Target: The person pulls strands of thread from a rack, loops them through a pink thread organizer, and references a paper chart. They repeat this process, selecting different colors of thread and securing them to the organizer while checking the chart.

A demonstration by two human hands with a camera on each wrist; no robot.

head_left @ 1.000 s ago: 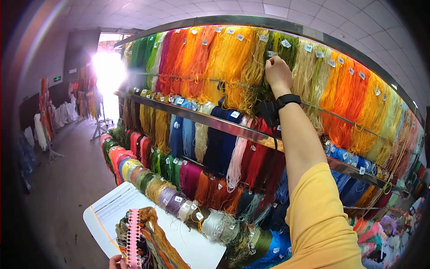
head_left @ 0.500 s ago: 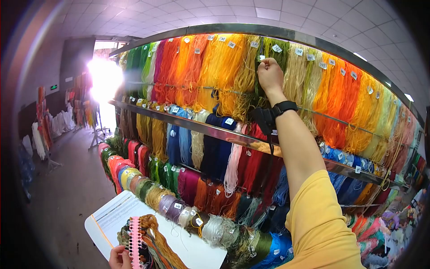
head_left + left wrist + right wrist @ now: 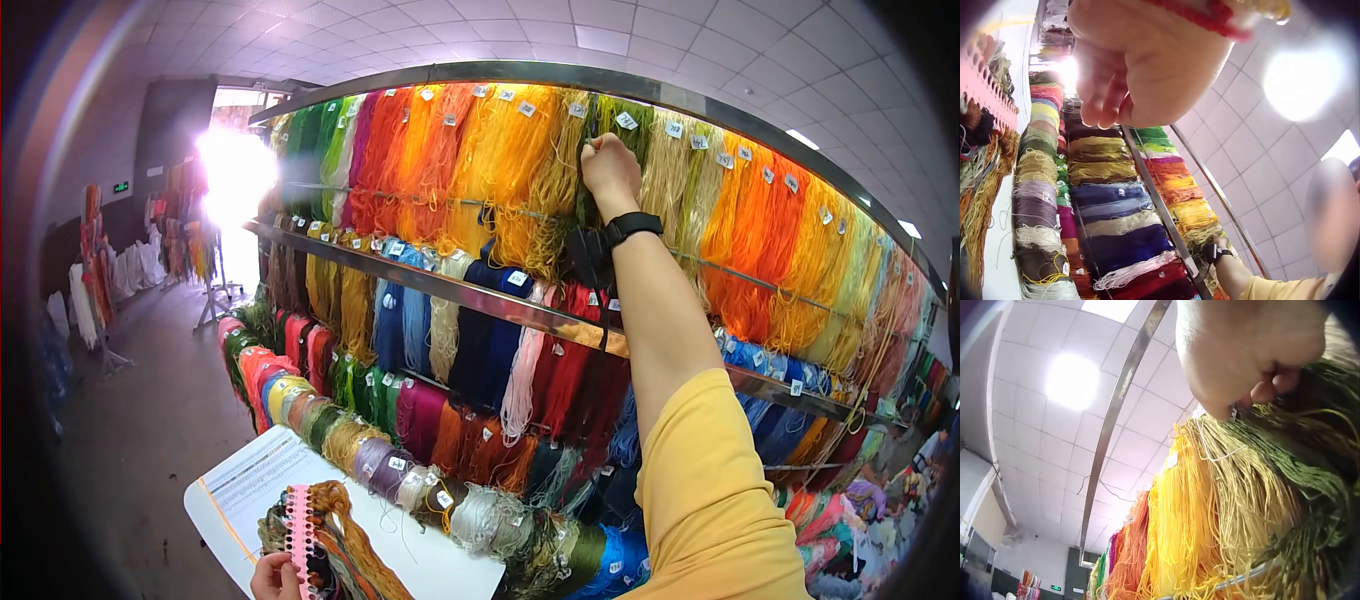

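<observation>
High on the top rail, my right hand [image 3: 612,172] pinches the upper part of a dark green thread skein [image 3: 1297,456]. In the right wrist view its fingers curl into the strands, close to a small tag [image 3: 1234,414]. A pale gold skein [image 3: 1241,469] hangs right beside it. Low in the head view, my left hand [image 3: 275,577] is at the edge of a pink punched strip [image 3: 299,530] with sample threads [image 3: 350,545] looped through it. The left fingers look bent; I cannot tell whether they grip the strip. A white board [image 3: 440,550] with a printed chart lies beneath the strip.
Numbered skeins in many colours hang along metal rails [image 3: 440,285] in tiers. A long row of thread bundles [image 3: 380,465] runs along the front, touching the board's edge. More thread hangs on stands [image 3: 95,280] at the left, near a bright doorway [image 3: 238,175].
My right hand has stayed at the green skein, its fingers shifting slightly at the top of it. My left hand has moved up a little along the pink strip. The head view has tilted upward slightly.
</observation>
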